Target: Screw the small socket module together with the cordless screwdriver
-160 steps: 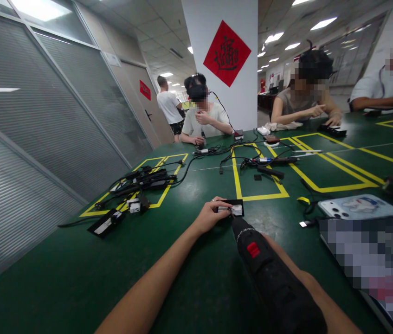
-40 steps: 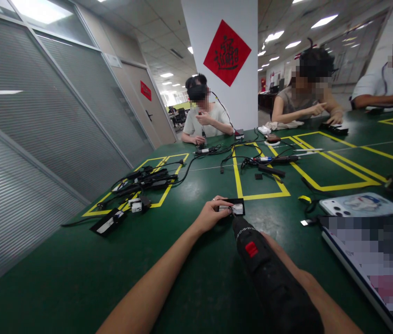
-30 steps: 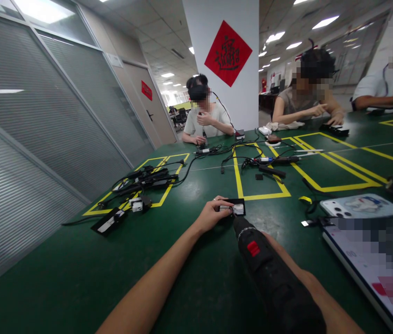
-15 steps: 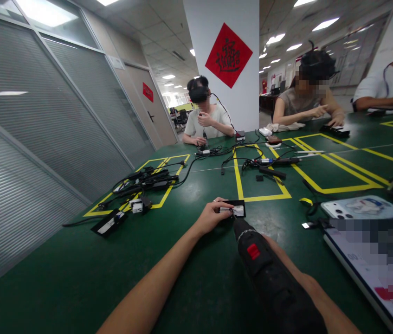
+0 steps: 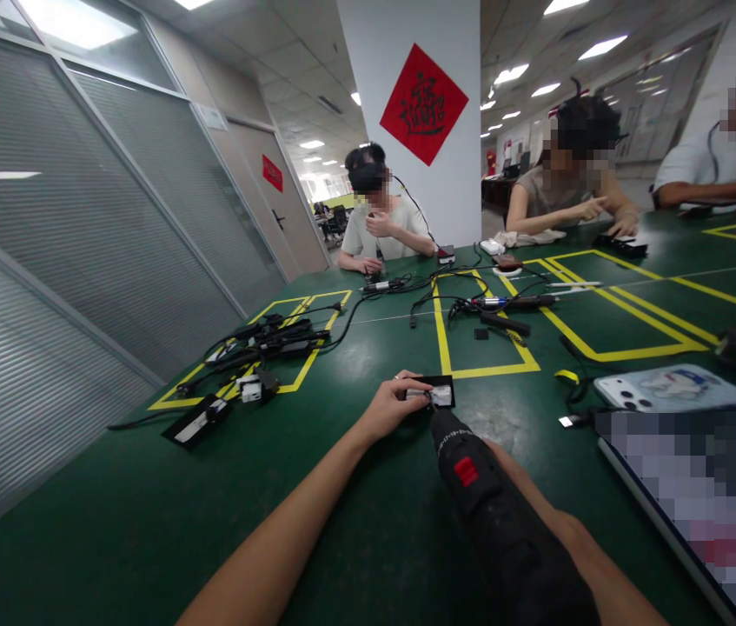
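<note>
My right hand (image 5: pixel 516 474) is wrapped round a black power drill (image 5: pixel 494 513) with a red switch on top. Most of its fingers are hidden behind the drill body. The drill's tip points forward and meets, or nearly meets, a small black rectangular plate (image 5: pixel 447 381) lying on the green table. A white piece (image 5: pixel 439 396) sits on that plate. My left hand (image 5: pixel 388 409) grips the plate and white piece at their left end, fingertips close beside the drill bit. Whether the bit touches a screw is too small to make out.
Black cables and adapters (image 5: pixel 289 341) lie at left, near another black plate with a white strip (image 5: pixel 195 423) and a white block (image 5: pixel 250 389). A phone (image 5: pixel 671 387) and a screen device (image 5: pixel 641 487) lie at right. Pen-like tools (image 5: pixel 504 303) lie ahead. Several people sit across the table.
The whole view has shifted slightly, with everything a little further left. Both hands keep the same hold, and the drill stays at the white piece.
</note>
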`<state>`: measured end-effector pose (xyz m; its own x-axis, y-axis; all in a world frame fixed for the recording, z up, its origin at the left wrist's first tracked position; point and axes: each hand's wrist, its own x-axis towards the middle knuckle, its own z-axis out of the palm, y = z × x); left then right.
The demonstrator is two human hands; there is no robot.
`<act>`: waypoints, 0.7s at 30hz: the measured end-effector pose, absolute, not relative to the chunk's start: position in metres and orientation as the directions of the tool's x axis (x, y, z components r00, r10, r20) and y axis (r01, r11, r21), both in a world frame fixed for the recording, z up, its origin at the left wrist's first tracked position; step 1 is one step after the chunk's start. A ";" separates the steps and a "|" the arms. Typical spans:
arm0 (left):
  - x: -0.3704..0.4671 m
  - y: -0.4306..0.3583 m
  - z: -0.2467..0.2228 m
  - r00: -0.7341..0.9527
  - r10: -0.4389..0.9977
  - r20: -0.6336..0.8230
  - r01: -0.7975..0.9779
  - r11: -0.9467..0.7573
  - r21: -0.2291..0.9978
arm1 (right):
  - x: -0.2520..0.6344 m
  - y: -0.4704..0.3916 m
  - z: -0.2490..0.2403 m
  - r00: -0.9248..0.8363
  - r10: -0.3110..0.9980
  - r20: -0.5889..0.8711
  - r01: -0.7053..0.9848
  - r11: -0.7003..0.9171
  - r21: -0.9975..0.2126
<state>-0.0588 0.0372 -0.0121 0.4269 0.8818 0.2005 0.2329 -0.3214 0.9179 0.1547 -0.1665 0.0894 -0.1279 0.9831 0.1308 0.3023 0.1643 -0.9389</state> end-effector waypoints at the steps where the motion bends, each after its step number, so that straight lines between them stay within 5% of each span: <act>1: -0.059 0.037 -0.012 0.423 0.884 0.198 0.233 -0.317 0.919 | 0.153 -0.162 0.082 -0.125 0.985 0.121 0.297 0.153 -0.942; 21: -0.058 0.037 -0.011 0.440 0.872 0.216 0.231 -0.342 0.911 | 0.143 -0.120 -0.001 -0.062 0.998 -0.026 0.210 -0.013 -0.978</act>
